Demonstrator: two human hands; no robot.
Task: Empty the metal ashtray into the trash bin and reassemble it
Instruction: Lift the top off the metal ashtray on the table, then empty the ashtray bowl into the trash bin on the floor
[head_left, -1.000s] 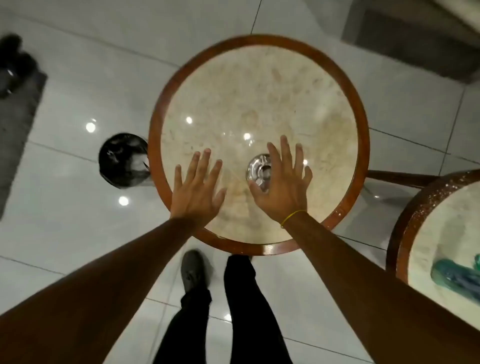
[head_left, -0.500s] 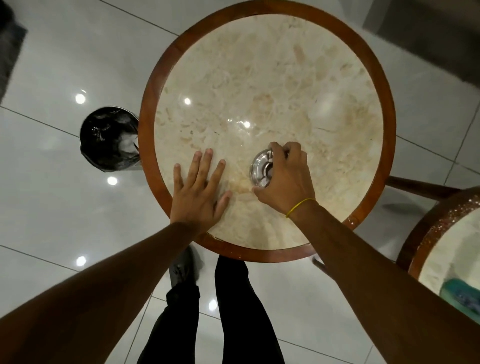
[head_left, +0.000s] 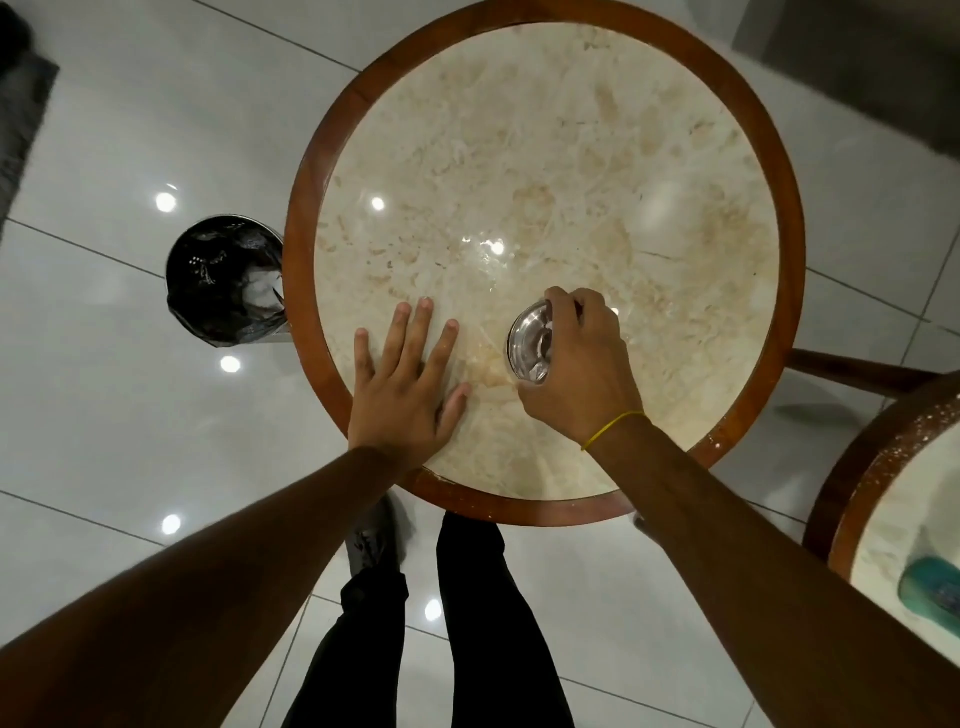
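Observation:
A small round shiny metal ashtray sits on the near part of a round marble table with a wooden rim. My right hand is curled over the ashtray's right side, fingers and thumb closed on its rim; the right half of the ashtray is hidden under the hand. My left hand lies flat on the marble to the left of the ashtray, fingers spread, holding nothing. A round trash bin lined with a black bag stands on the floor just left of the table.
A glossy white tiled floor surrounds the table. A second round table with a teal object on it is at the right edge. My legs and a shoe are below the table's near rim. A dark mat lies far left.
My right hand went from flat with fingers spread over the ashtray to curled and gripping its rim. The left hand stayed flat. The camera moved closer to the table.

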